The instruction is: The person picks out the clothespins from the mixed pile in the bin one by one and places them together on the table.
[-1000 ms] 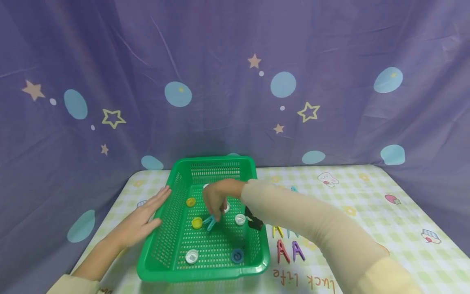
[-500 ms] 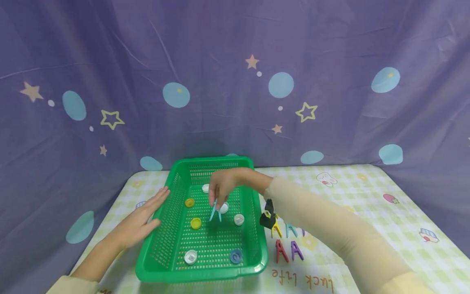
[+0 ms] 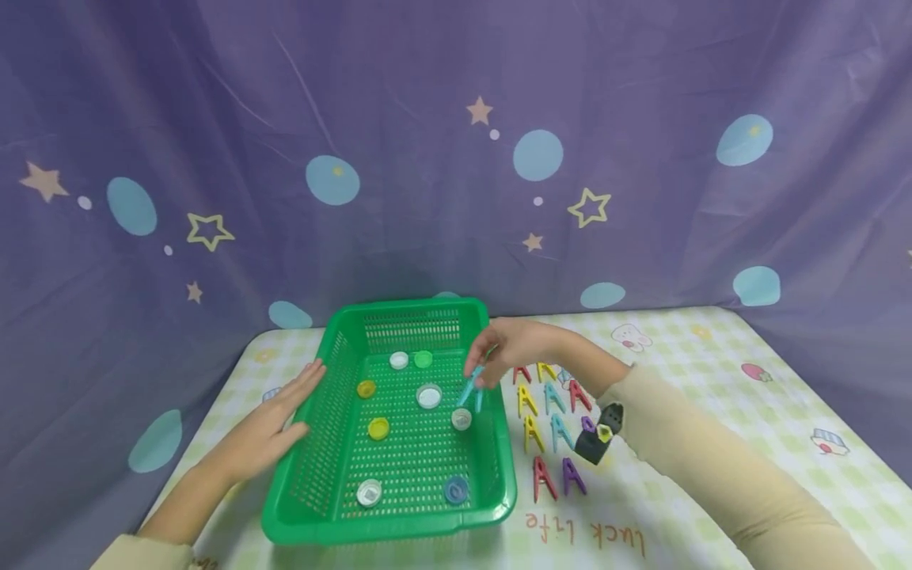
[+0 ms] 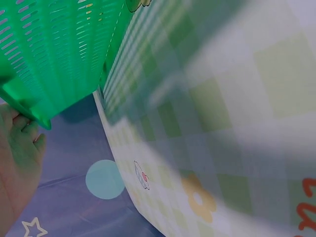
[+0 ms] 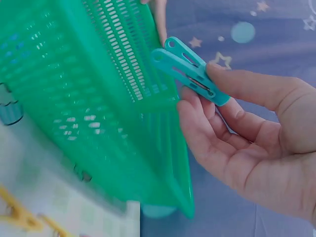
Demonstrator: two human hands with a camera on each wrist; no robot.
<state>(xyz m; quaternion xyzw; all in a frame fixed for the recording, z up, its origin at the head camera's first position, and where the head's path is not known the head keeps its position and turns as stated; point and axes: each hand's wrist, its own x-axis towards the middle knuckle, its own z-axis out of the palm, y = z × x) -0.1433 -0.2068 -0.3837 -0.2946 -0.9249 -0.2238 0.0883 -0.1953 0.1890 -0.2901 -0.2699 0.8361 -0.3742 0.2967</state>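
A light blue clothespin is pinched between the thumb and fingers of my right hand, above the right side of a green plastic basket. Its legs point down toward the basket floor in the head view. My left hand rests on the basket's left rim with its fingers straight; in the left wrist view the fingers lie against the rim's underside. Inside the basket are several bottle caps, among them a yellow cap, a blue cap, a green cap and a white cap.
Right of the basket, several clothespins lie in rows on the checked tablecloth, including a red clothespin, a purple clothespin and a yellow clothespin. A purple patterned curtain hangs behind the table. A black wrist camera sits on the right wrist.
My right hand has lifted the light blue clothespin from low in the basket and carried it right, to near the right rim. My left hand has stayed at the left rim.
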